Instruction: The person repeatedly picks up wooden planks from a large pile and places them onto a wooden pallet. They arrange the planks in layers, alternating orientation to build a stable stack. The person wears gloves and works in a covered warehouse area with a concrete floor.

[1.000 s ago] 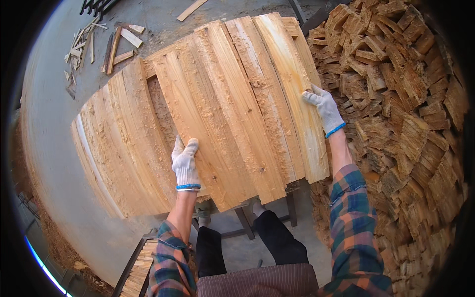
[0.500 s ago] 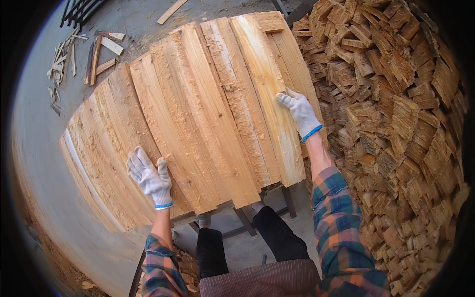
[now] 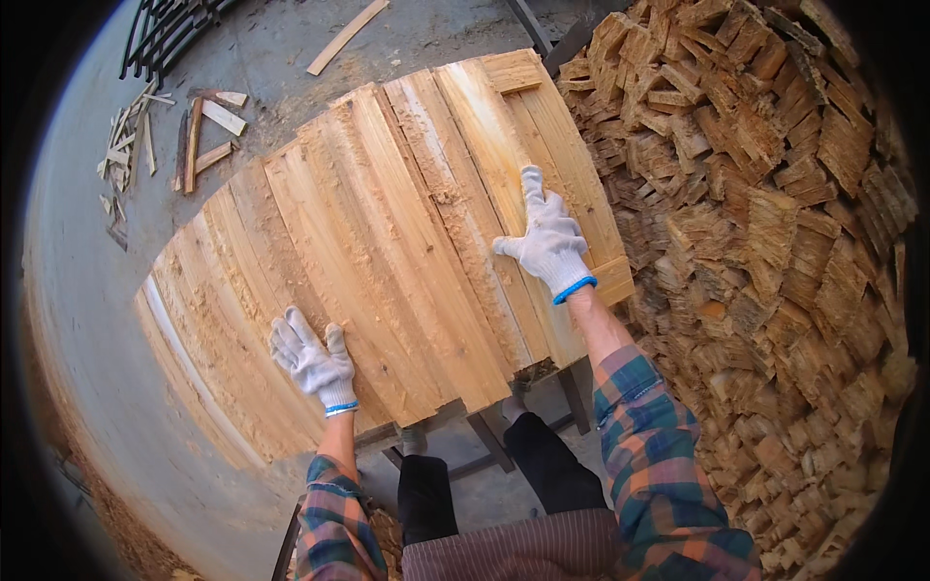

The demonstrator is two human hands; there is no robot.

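Observation:
Long pale wooden boards [image 3: 387, 261] lie side by side in front of me, dusted with sawdust and wood shavings. My left hand [image 3: 312, 356], in a white knit glove with a blue cuff edge, rests palm down on a board left of the middle, fingers out. On the right, my right hand [image 3: 550, 230], gloved the same way, lies flat on a whitish-yellow board [image 3: 480, 107] with its thumb spread toward the left and a finger pointing away from me. Neither hand grasps anything. A short wood piece [image 3: 511, 76] sits at the far right end of the boards.
A large heap of rough wood offcuts [image 3: 775, 252] rises along the right side. Loose strips [image 3: 193, 145] and a thin slat [image 3: 347, 37] lie on the grey concrete floor beyond. Black metal bars [image 3: 160, 39] stand at far left; a dark metal frame [image 3: 489, 442] supports the boards.
My right hand has shifted left and slightly nearer, from curled at a board's edge to spread flat on it. My left hand keeps its place on the boards while the view shifts slightly.

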